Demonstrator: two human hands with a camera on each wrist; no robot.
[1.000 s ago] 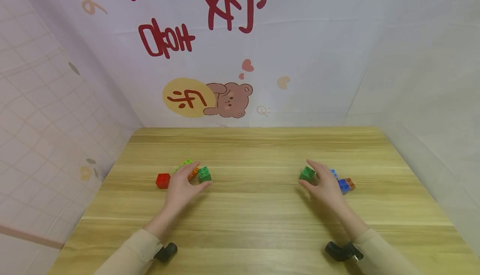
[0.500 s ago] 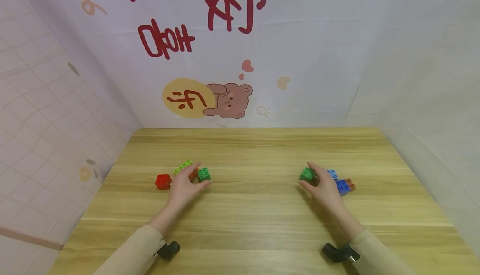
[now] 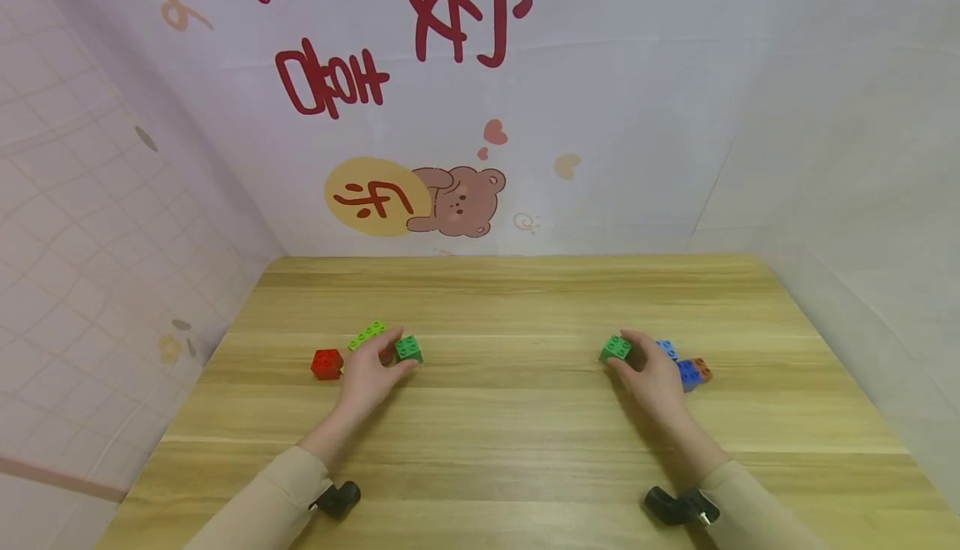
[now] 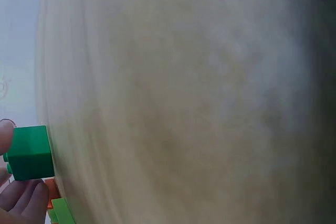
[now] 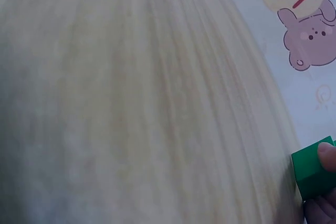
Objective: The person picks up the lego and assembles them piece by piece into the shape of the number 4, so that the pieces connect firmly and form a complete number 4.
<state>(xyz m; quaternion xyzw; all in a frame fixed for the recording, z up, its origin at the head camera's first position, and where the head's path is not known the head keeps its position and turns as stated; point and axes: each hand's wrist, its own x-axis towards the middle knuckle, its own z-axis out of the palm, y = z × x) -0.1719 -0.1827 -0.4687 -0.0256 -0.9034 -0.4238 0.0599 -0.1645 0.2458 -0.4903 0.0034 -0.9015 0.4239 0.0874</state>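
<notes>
On the left side of the table, my left hand (image 3: 369, 373) pinches a dark green toy building brick (image 3: 408, 348) between thumb and fingers. In the left wrist view, the thumb lies against the studded side of that green brick (image 4: 30, 153), with the other fingers bent below it. My right hand (image 3: 651, 377) pinches a second green brick (image 3: 615, 349) on the right side. The right wrist view has its thumb pressed on this green brick (image 5: 314, 169) and fingers underneath. Both bricks are close over the wooden table (image 3: 510, 425).
Beside the left hand lie a red brick (image 3: 327, 364) and a lime green brick (image 3: 367, 334); an orange brick (image 4: 51, 190) shows below the fingers. Right of the right hand are a light blue brick (image 3: 666, 348), a blue brick (image 3: 688, 374) and a brown brick (image 3: 702, 368). White cloth (image 3: 630, 117) walls the table.
Thumbs and fingers of both hands, wider apart around the green bricks before, have closed in onto them. The bricks have hardly moved.
</notes>
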